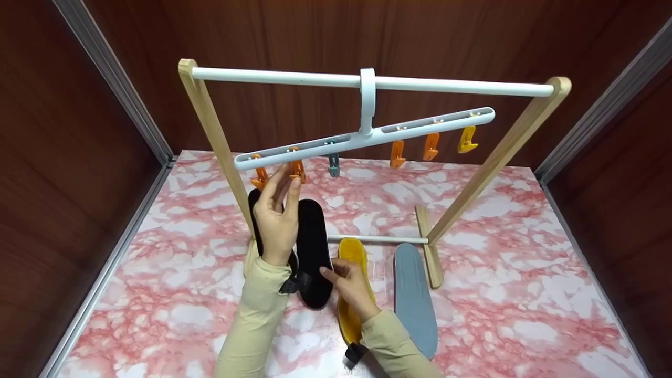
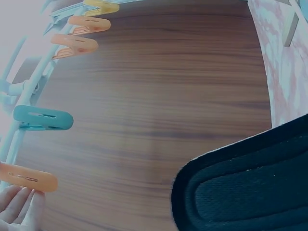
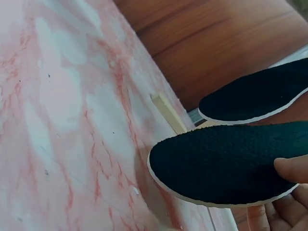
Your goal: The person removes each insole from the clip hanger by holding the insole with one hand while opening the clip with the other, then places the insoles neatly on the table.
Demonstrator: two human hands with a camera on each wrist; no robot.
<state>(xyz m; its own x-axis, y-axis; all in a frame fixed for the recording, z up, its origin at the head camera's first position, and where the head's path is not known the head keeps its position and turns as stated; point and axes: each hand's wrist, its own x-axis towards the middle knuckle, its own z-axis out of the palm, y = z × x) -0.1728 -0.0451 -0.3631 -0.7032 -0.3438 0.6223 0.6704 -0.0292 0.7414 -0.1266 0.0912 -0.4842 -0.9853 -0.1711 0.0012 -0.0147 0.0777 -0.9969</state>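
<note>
My left hand (image 1: 275, 218) pinches an orange clip (image 1: 298, 172) on the hanger, the second from its left end. In the left wrist view, its fingertips meet the lower end of that orange clip (image 2: 29, 178). My right hand (image 1: 350, 283) holds a black insole (image 1: 313, 226) by its edge, thumb on the dark face and fingers behind. The insole stands tilted, its upper end just below the pinched clip. A second black insole (image 3: 255, 96) hangs beside it, under the leftmost orange clip (image 1: 259, 178), partly hidden by my left hand.
The white hanger (image 1: 362, 139) hangs slanted from the rack's white bar (image 1: 278, 76). A teal clip (image 1: 334, 164), two more orange clips and a yellow clip (image 1: 466, 139) are on it. A yellow insole (image 1: 349, 249) and a grey insole (image 1: 415, 299) lie on the marbled table (image 1: 504, 294).
</note>
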